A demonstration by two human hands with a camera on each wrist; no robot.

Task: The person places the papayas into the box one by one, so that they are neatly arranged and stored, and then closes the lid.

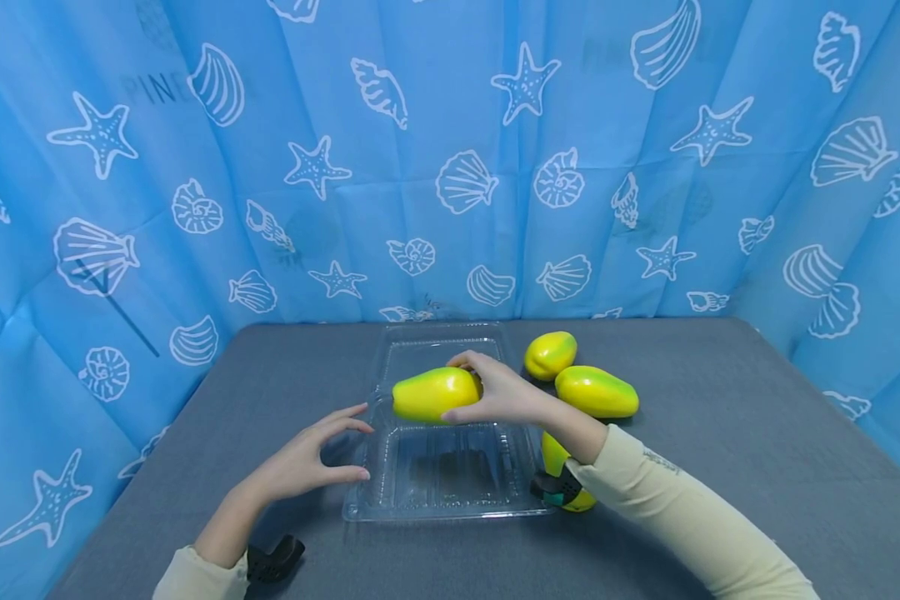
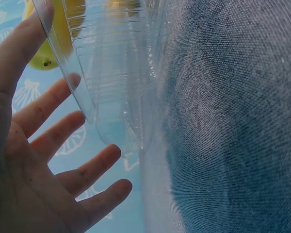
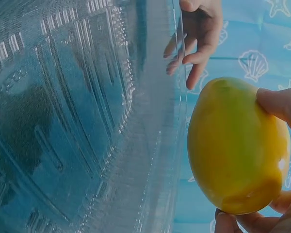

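R hand (image 1: pixel 498 393) grips yellow-green fruit (image 1: pixel 429 394) — fingers & thumb clamped round its R end.
L hand (image 1: pixel 300 462), left of grip, fingers spread by box rim; clear box (image 1: pixel 390 493) below grip, w/ room under fruit. Other fruits (image 1: pixel 597 392) right of grip. Held fruit's skin — smooth, glossy.

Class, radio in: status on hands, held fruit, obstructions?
Right hand grips yellow-green fruit above clear tray. Left hand by tray's edge, holding nothing. No obstruction seen between fruit and tray.
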